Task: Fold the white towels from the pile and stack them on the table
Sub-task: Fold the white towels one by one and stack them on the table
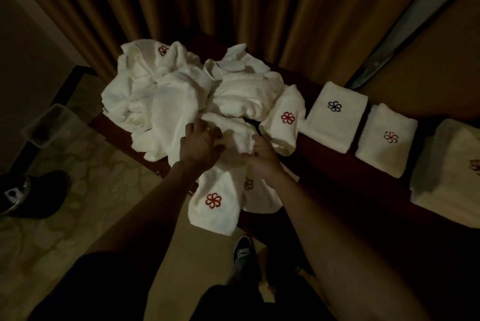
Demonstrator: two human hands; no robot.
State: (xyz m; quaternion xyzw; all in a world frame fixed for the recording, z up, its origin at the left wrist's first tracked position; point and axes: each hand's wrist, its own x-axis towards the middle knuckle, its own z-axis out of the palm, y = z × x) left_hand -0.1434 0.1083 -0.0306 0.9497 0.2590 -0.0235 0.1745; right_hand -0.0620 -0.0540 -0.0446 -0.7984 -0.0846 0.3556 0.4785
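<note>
A heap of crumpled white towels [166, 92] with red flower logos covers the left part of the dark wooden table [319, 165]. One loose towel [215, 198] hangs over the table's front edge. My left hand [200, 144] lies on the front of the heap with its fingers curled into the cloth. My right hand [262, 157] grips a fold of the same towel just to the right. To the right lie folded towels: one with a blue logo [335, 115], one with a red logo [384, 139], and a thicker stack [446, 165] at the far right.
Brown curtains [233, 4] hang right behind the table. A clear plastic bin [49, 126] stands on the patterned floor at the left, with a dark round object [28, 193] nearer me. My shoe [242, 250] shows below the table edge.
</note>
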